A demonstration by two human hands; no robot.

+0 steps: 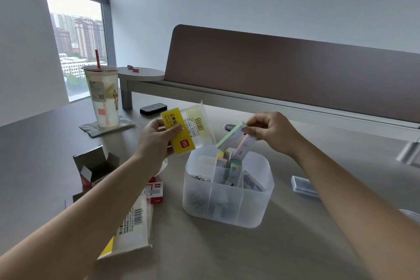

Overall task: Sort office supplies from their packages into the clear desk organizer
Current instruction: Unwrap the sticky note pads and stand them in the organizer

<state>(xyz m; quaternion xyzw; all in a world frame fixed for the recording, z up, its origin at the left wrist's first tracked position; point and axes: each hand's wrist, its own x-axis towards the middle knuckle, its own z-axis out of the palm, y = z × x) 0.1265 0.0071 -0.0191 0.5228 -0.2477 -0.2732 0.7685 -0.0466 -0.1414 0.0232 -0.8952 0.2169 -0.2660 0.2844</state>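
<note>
1. The clear desk organizer [227, 202] stood on the desk [227, 252] below and between the two hands, a little nearer the right one; its compartments already held clips and small pads.
2. The pastel sticky-note pads [236, 141] hung from the right hand [270, 132], their long axis slanting down and toward the left hand, the lower end just inside the organizer's far compartment. The thumb and fingertips were pinched on the upper end.
3. The left hand [156, 141] sat to the left of the organizer, level with the right hand, its fingers curled round a yellow sticky-note package [186, 129], which was held tilted above the rim.
4. Judging by this, the drop fell to the right hand: the pads needed only to go down along their own slant.
5. Further from the left hand lay an open box [95, 166], a flat package [134, 223] and an iced drink [102, 95]; beyond the right forearm lay a small clear case [303, 185].
</note>
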